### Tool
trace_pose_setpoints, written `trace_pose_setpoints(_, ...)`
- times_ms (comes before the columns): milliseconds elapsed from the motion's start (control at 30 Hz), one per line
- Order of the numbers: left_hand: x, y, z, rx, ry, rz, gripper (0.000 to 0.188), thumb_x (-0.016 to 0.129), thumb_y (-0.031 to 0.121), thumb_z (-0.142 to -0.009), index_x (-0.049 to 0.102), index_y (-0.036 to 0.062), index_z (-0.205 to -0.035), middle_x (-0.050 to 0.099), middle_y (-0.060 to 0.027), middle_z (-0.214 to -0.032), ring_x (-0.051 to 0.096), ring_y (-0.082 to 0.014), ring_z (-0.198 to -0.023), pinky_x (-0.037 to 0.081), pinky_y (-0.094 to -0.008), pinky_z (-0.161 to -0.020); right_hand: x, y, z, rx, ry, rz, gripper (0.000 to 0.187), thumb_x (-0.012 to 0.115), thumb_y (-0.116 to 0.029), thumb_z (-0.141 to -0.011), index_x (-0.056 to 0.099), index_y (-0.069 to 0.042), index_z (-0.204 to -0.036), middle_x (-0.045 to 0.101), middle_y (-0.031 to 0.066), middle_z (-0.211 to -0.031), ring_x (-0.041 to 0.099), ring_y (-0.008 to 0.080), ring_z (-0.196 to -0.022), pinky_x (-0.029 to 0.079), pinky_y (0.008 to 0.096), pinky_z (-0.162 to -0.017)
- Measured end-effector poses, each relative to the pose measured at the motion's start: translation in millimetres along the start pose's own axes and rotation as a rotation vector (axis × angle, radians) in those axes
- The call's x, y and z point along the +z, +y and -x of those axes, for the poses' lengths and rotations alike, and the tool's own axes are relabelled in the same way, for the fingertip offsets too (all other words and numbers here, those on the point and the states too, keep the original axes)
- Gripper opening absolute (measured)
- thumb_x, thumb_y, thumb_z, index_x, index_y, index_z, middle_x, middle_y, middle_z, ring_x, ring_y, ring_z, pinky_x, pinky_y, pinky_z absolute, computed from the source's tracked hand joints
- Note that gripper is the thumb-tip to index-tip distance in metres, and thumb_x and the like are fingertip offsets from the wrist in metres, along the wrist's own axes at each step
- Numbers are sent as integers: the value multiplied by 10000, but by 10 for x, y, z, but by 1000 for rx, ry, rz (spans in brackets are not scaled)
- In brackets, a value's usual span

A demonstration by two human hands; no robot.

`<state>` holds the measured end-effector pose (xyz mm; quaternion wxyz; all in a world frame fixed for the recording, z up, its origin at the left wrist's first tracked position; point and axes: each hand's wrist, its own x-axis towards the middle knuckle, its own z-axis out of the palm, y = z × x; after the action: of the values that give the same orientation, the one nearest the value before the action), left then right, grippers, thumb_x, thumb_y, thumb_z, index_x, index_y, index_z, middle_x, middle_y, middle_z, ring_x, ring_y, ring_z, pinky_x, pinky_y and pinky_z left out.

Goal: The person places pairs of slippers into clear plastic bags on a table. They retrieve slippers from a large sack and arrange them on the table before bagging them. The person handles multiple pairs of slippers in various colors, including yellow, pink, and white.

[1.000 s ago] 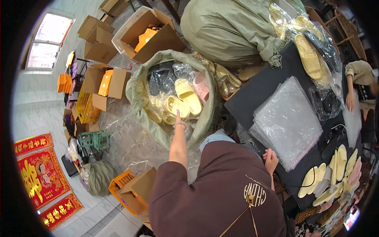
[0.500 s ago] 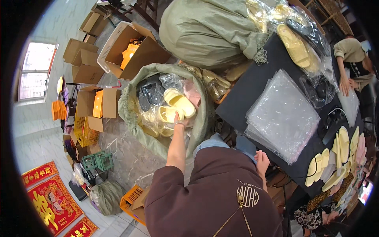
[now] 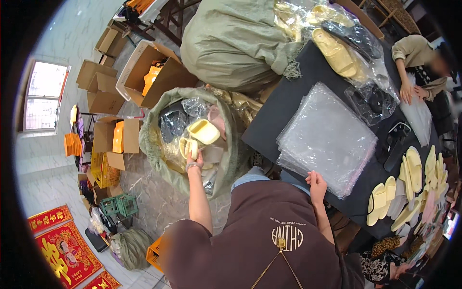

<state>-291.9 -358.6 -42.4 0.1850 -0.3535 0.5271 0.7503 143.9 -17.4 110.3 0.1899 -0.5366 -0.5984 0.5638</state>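
Observation:
My left hand (image 3: 194, 159) is closed on a pale yellow slipper (image 3: 186, 146) over the mouth of an open grey-green woven sack (image 3: 159, 103). A second yellow slipper (image 3: 204, 132) lies just beyond it, tilted, showing its wide strap. Dark slippers in clear wrap (image 3: 172, 124) and a pink piece (image 3: 216, 121) are also inside the sack. My right hand (image 3: 316, 185) has its fingers curled together close to the near edge of a stack of clear plastic bags (image 3: 327, 137); nothing shows in it. The bags lie on a black-covered table (image 3: 274, 108).
A large stuffed sack (image 3: 231, 43) stands beyond the open one. Wrapped yellow slippers (image 3: 334, 53) and loose pairs (image 3: 381, 200) lie on the table. Another person's hands (image 3: 414, 91) rest on plastic at the far right. Cardboard boxes (image 3: 161, 82) stand to the left.
My left hand has drawn slightly back and left, tilting the held slipper up. My right hand has risen to the near edge of the bag stack. The view has shifted somewhat.

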Motion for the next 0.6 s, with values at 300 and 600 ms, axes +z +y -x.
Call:
trace_pose_setpoints(300, 806, 436, 1567, 147, -235, 134, 297, 503, 128, -902, 540, -71, -1119, 634, -175, -1028, 637, -272, -936, 577, -326, -777, -285, 27, -200, -10, 10, 7, 264, 518, -211, -932, 668, 6, -915, 649, 47, -701, 588, 97, -634, 472, 254, -603)
trace_pose_setpoints(600, 2507, 332, 3113, 23, -777, 222, 304, 595, 98, -855, 553, -18, -1132, 637, -138, -1072, 626, -252, -977, 545, -370, -837, -356, 195, -522, -137, -27, 145, 276, 534, -266, -907, 660, -21, -921, 665, 114, -740, 640, 216, -672, 479, 321, -634)
